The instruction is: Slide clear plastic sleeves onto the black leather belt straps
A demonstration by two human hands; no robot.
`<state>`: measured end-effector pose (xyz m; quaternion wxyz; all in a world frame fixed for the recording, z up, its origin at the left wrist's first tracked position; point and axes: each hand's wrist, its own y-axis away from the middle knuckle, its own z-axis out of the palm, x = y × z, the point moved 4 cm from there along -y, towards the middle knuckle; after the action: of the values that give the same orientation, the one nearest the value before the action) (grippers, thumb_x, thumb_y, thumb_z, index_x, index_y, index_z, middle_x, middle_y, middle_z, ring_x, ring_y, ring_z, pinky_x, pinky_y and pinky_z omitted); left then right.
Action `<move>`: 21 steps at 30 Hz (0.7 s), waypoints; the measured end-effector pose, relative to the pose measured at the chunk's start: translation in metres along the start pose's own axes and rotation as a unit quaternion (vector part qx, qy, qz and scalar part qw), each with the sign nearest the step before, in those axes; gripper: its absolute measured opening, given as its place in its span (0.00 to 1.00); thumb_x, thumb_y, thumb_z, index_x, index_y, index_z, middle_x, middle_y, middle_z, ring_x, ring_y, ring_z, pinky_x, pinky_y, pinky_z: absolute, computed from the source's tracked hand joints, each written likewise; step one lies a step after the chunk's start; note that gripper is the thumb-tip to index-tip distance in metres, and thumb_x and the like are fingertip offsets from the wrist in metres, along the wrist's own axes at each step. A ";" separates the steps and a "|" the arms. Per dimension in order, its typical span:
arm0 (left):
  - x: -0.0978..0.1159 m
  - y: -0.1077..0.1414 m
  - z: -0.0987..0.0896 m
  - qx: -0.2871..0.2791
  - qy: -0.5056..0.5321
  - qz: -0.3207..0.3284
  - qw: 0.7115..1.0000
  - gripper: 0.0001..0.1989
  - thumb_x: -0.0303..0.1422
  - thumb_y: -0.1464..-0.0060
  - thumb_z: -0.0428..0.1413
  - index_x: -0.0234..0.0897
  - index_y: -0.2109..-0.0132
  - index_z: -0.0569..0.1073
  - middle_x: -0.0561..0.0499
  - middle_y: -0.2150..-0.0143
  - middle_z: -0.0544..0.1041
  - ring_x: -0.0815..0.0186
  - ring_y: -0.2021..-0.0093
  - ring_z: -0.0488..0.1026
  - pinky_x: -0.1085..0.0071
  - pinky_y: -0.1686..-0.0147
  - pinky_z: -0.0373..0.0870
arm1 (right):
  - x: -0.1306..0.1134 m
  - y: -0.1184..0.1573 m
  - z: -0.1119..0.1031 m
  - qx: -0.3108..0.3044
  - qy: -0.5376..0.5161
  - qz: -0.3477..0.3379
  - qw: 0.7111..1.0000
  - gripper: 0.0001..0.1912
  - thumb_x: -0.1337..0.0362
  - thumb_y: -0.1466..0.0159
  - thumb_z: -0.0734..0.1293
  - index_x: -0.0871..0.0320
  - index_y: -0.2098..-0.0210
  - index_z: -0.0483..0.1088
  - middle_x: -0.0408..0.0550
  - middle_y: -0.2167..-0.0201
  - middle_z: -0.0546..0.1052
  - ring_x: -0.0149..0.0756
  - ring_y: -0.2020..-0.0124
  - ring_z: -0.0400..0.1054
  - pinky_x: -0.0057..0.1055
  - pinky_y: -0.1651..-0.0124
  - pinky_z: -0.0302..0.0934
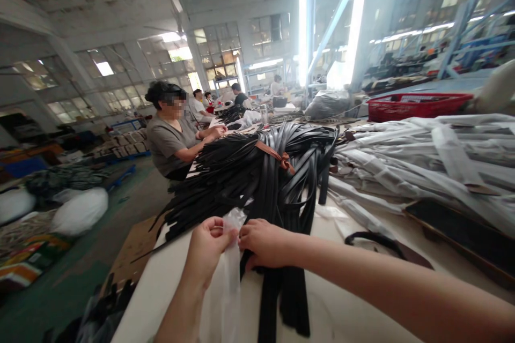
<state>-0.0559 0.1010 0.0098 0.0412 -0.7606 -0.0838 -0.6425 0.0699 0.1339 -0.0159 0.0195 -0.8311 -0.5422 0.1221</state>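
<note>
The left hand (208, 249) pinches a clear sleeve (230, 278) near its top between thumb and forefinger, the other fingers curled in. The sleeve hangs down over the near edge of the white table (151, 289). Just beside it, the right hand (265, 244) has its fingers bent together at the sleeve's mouth; whether they grip the sleeve or a strap, I cannot tell. Black straps (225, 171), bound by a brown tie (277, 156), lie heaped beyond both hands. Wrapped straps (402, 163) lie to the right, a red basket (418, 108) behind them.
</note>
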 end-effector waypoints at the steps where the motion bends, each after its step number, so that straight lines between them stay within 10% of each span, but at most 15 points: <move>1: 0.003 0.001 0.001 -0.012 -0.007 0.008 1.000 0.15 0.36 0.63 0.67 0.33 0.71 0.70 0.52 0.79 0.77 0.69 0.78 0.72 0.77 0.77 0.64 | 0.000 0.002 0.001 0.007 0.008 0.005 1.000 0.15 0.56 0.43 0.70 0.58 0.60 0.73 0.50 0.61 0.74 0.44 0.56 0.65 0.37 0.53 0.59; 7: 0.015 0.012 -0.010 -0.027 -0.053 0.051 0.997 0.10 0.35 0.54 0.62 0.33 0.75 0.73 0.53 0.80 0.76 0.69 0.76 0.69 0.75 0.72 0.63 | 0.005 0.036 -0.012 0.062 0.007 -0.060 0.996 0.04 0.67 0.38 0.64 0.56 0.65 0.71 0.45 0.66 0.73 0.36 0.60 0.64 0.31 0.54 0.57; 11: 0.008 0.019 -0.009 -0.105 -0.050 0.032 0.993 0.06 0.30 0.57 0.63 0.33 0.73 0.73 0.54 0.78 0.76 0.67 0.74 0.72 0.72 0.69 0.67 | 0.016 0.068 -0.036 0.172 0.069 0.045 0.982 0.08 0.69 0.33 0.57 0.58 0.66 0.66 0.48 0.69 0.70 0.38 0.63 0.62 0.35 0.54 0.54; 21: -0.011 0.031 0.021 -0.211 0.015 -0.050 0.976 0.08 0.21 0.63 0.61 0.33 0.71 0.74 0.53 0.79 0.77 0.68 0.78 0.71 0.74 0.74 0.66 | 0.005 0.092 -0.065 0.182 -0.004 0.145 0.973 0.20 0.45 0.39 0.62 0.56 0.65 0.60 0.46 0.67 0.65 0.41 0.64 0.59 0.40 0.56 0.52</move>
<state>-0.0321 0.0735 -0.0034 -0.1512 -0.7371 0.0168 -0.6585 0.1685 0.1073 0.0311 0.1505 -0.8827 -0.3849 0.2238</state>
